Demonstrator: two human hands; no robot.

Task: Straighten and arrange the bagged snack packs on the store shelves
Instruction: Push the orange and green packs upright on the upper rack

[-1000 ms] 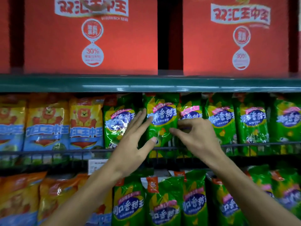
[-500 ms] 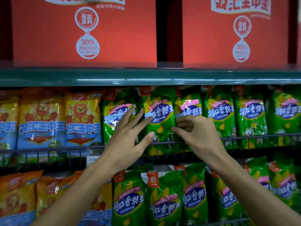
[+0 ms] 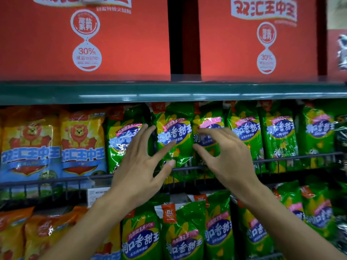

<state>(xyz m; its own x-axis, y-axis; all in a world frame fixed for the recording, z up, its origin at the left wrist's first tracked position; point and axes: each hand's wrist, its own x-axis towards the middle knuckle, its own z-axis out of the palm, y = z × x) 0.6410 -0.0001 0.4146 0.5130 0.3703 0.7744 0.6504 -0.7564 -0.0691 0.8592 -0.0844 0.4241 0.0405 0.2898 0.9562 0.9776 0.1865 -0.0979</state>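
The green pack [image 3: 173,136] stands on the middle shelf behind the wire rail [image 3: 281,159], framed by the left hand [image 3: 142,166] and right hand [image 3: 223,156]. Fingers are spread wide, nothing is pinched. If pushed hard, the slippery pack could be tipped onto neighbours.

One view only, from your head: it faces straight into the shelving at close range, tilted slightly down. Your left hand [image 3: 139,171] and right hand [image 3: 228,162] sit mid-frame. Beyond your fingertips stand green packs [image 3: 173,136]; above the fingers runs the green shelf edge [image 3: 169,92]; below your wrists, another row. No second view to overlap.
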